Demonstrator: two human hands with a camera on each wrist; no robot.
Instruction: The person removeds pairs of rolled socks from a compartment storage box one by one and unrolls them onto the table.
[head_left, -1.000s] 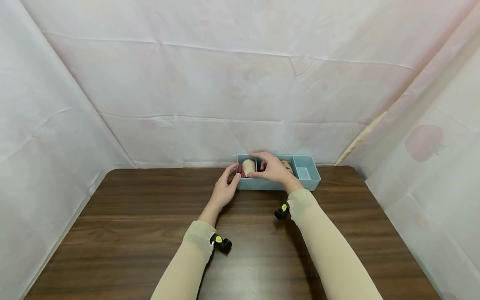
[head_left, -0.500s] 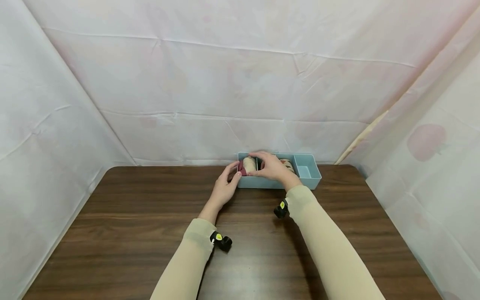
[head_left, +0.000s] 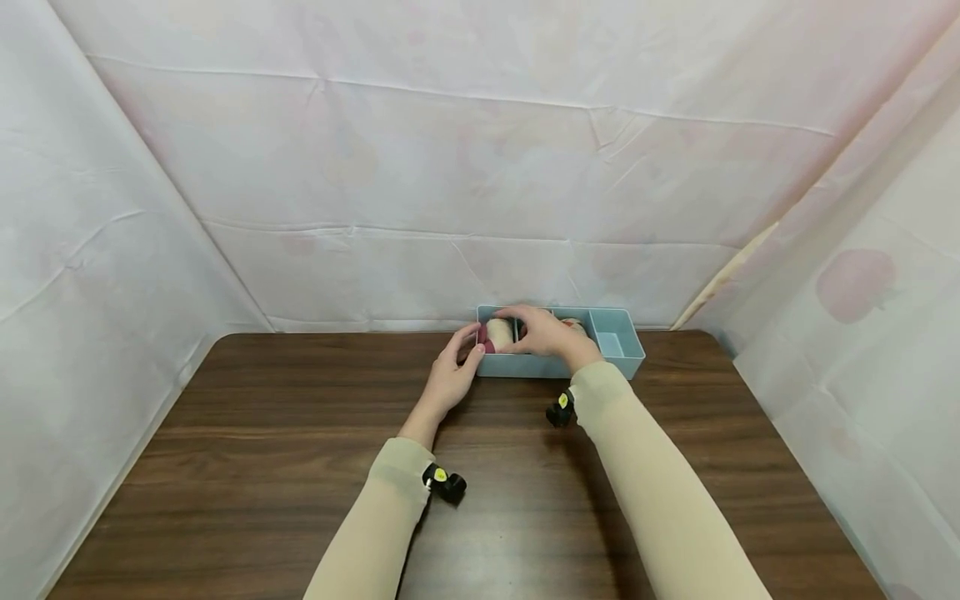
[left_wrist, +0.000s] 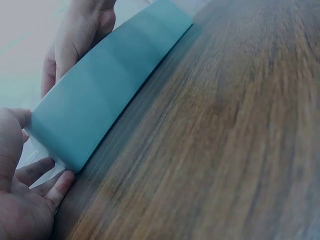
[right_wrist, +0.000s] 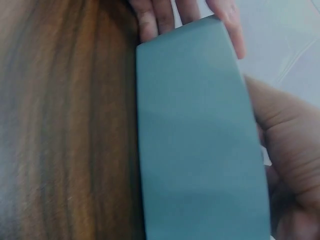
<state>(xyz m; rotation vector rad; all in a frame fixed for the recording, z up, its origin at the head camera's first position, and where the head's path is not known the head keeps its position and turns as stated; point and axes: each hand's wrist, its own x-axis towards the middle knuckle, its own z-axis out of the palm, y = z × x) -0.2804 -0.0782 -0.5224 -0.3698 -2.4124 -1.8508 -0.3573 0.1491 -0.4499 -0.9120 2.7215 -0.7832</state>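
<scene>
A long light-blue divided box (head_left: 540, 367) lies near the table's far edge. In its left compartment is a beige-and-maroon rolled cloth (head_left: 498, 335). My right hand (head_left: 551, 337) reaches over the front wall and spans this roll, fingertips at its back and thumb at its front. My left hand (head_left: 447, 379) rests at the box's left end, its fairly straight fingers against the end wall (right_wrist: 180, 30) and its thumb at the rim corner, as the right wrist view shows. Another patterned roll (head_left: 576, 327) lies further right, partly hidden by my right hand.
The rightmost compartment (head_left: 611, 342) shows its pale blue floor. Dark wood-grain table (head_left: 300, 450) stretches in front of the box. White fabric (head_left: 420, 275) hangs close behind it and on both sides. A small black camera (head_left: 561, 408) sits at each wrist.
The beige-and-maroon roll has shifted slightly within its compartment under my right hand, more of its maroon part showing at the left. My left hand stays at the box's end.
</scene>
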